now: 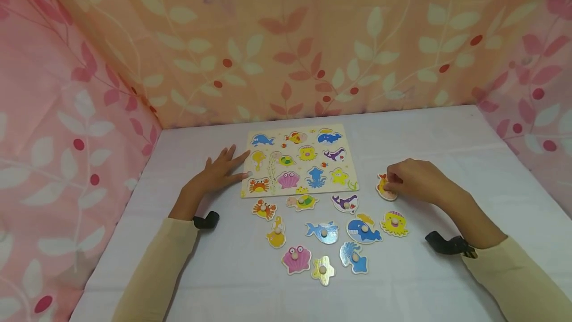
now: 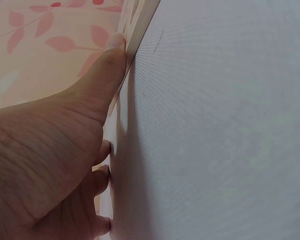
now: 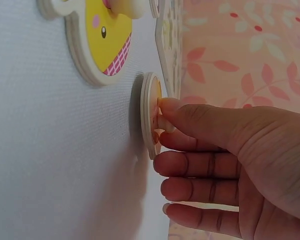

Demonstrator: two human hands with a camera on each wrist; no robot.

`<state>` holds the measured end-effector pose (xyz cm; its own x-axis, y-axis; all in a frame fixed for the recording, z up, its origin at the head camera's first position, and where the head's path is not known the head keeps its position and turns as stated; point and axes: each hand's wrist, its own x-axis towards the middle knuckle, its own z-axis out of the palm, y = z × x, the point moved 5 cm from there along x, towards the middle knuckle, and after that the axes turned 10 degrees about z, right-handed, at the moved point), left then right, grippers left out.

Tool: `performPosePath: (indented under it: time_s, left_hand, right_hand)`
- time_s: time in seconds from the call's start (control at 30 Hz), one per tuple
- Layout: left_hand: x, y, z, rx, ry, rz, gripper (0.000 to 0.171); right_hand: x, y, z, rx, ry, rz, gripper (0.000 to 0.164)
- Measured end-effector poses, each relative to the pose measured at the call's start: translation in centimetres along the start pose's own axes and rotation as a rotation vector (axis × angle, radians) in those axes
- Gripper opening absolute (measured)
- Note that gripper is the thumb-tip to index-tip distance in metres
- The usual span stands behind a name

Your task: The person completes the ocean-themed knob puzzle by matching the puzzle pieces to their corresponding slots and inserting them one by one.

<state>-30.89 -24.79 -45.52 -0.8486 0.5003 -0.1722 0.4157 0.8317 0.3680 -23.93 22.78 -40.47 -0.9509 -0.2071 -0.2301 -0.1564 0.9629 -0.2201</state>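
Observation:
A pale wooden puzzle board [image 1: 304,169] printed with sea animals lies flat on the white-covered table. At its left edge my left hand [image 1: 216,173] rests with spread fingers; in the left wrist view the thumb [image 2: 112,62] lies along the board's side. To the right of the board, my right hand [image 1: 415,180] pinches the knob of a red and yellow fish puzzle piece [image 1: 381,188] between thumb and index finger. In the right wrist view, the fish piece [image 3: 149,115] appears edge-on, close over the cloth. The other right fingers are curled loosely beneath the index finger.
Several knobbed pieces lie in front of the board, among them a crab [image 1: 264,209], turtle [image 1: 302,202], octopus [image 1: 394,223], cloud-topped whale [image 1: 364,229], shell [image 1: 296,260] and starfish [image 1: 322,270]. Patterned curtains [image 1: 286,39] enclose the table's back and sides.

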Motion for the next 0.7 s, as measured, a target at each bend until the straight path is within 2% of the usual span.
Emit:
performPosePath:
  time_s: [0.4, 0.7]
  left_hand:
    - [-0.2, 0.26, -0.04, 0.0, 0.001, -0.006, 0.083]
    - [-0.06, -0.15, 0.14, 0.004, -0.001, -0.005, 0.085]
  right_hand:
    - [0.08, 0.11, 0.41, 0.047, -0.029, -0.019, 0.01]
    - [0.22, -0.04, 0.24, 0.051, 0.002, -0.02, 0.01]
